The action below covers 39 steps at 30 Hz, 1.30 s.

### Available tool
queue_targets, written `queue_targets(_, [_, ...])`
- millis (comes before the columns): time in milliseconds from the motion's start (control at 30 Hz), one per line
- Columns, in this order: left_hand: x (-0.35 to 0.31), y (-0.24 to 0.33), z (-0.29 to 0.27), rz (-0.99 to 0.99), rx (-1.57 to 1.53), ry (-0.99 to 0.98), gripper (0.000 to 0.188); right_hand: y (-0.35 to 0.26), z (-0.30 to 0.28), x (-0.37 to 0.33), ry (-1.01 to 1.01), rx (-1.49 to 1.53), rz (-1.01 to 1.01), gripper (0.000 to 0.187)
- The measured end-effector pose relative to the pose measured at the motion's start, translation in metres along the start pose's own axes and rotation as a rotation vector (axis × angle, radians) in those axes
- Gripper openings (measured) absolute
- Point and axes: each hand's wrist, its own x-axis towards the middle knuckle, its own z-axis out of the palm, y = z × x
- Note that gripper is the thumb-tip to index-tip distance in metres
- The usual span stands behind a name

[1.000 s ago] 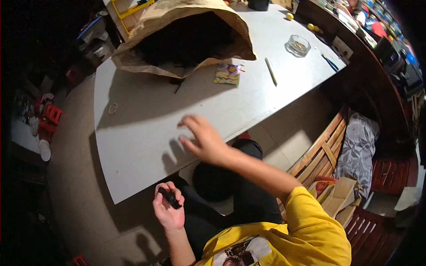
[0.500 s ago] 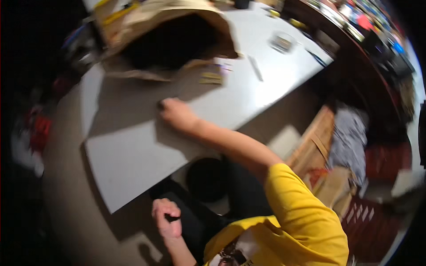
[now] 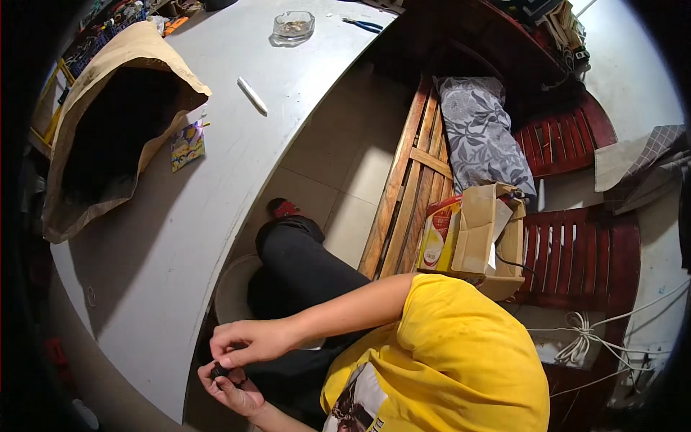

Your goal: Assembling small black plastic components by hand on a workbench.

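Right hand (image 3: 248, 342) left the table (image 3: 216, 187) — both hands pinch a small black part (image 3: 220, 371).

The small black object (image 3: 220, 371) sat pinched between both hands, below the near edge of the grey bench and off its surface, above the person's lap. It was dark, rounded and compact, mostly hidden by fingers, so its exact kind could not be told. The right hand (image 3: 248, 341) closed over it from above with its fingertips, while the left hand (image 3: 234, 389) cupped it from beneath, palm up.
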Motion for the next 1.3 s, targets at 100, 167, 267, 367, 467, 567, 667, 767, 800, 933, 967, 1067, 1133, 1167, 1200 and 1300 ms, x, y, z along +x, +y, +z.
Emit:
queue_targets(100, [-0.006,0.012,0.004,-0.013,0.061,-0.006,0.032,0.008,0.007,-0.006,0.107,0.296,0.202,0.019])
queue_targets(167, [-0.008,0.019,0.002,-0.032,0.208,-0.078,0.037,0.005,0.003,-0.010,0.044,0.292,0.318,0.016])
queue_targets(267, [-0.006,0.024,0.007,0.154,0.420,-0.214,0.041,0.005,-0.003,-0.014,-0.119,0.290,0.430,0.013])
queue_targets(367, [-0.004,0.035,0.008,0.080,0.427,-0.351,0.038,0.004,-0.002,-0.019,-0.279,0.281,0.458,0.015])
queue_targets(467, [0.002,0.038,0.016,0.021,0.394,-0.491,0.033,0.001,0.004,-0.024,-0.408,0.244,0.498,0.015])
queue_targets(567, [0.006,0.038,0.014,0.094,0.397,-0.683,0.032,0.000,0.008,-0.030,-0.389,0.146,0.453,0.015])
queue_targets(667, [0.005,0.038,0.017,0.089,0.428,-0.691,0.033,-0.005,0.011,-0.035,-0.317,-0.045,0.462,0.015])
queue_targets(767, [0.004,0.022,0.005,0.152,0.374,-0.532,0.038,-0.008,0.009,-0.027,-0.212,-0.197,0.364,0.019])
queue_targets(800, [0.004,0.012,0.002,0.271,0.397,-0.400,0.046,-0.009,0.008,-0.024,-0.123,-0.288,0.261,0.021])
queue_targets(933, [0.011,0.024,0.031,-0.110,0.346,-0.039,0.047,-0.016,0.002,-0.012,0.207,-1.168,-0.257,0.023])
queue_targets(967, [0.013,0.022,0.029,-0.124,0.361,-0.060,0.042,-0.013,0.002,-0.011,0.205,-1.166,-0.260,0.023])
queue_targets(1067, [0.009,0.017,0.025,-0.096,0.416,0.008,0.034,-0.013,0.002,-0.008,0.216,-1.501,-0.467,0.021])
queue_targets(1133, [0.005,0.017,0.020,-0.053,0.456,0.098,0.031,-0.023,-0.005,-0.009,0.239,-1.186,-0.561,0.035])
queue_targets(1167, [0.003,0.018,0.015,-0.048,0.408,0.051,0.030,-0.025,-0.009,-0.011,0.241,-1.140,-0.542,0.037])
queue_targets(1200, [0.002,0.018,0.012,-0.043,0.360,0.004,0.029,-0.029,-0.012,-0.013,0.237,-1.065,-0.469,0.038])
queue_targets(1300, [0.002,0.016,0.011,0.042,0.325,-0.091,0.027,-0.027,-0.018,-0.018,0.196,-0.926,-0.351,0.032])
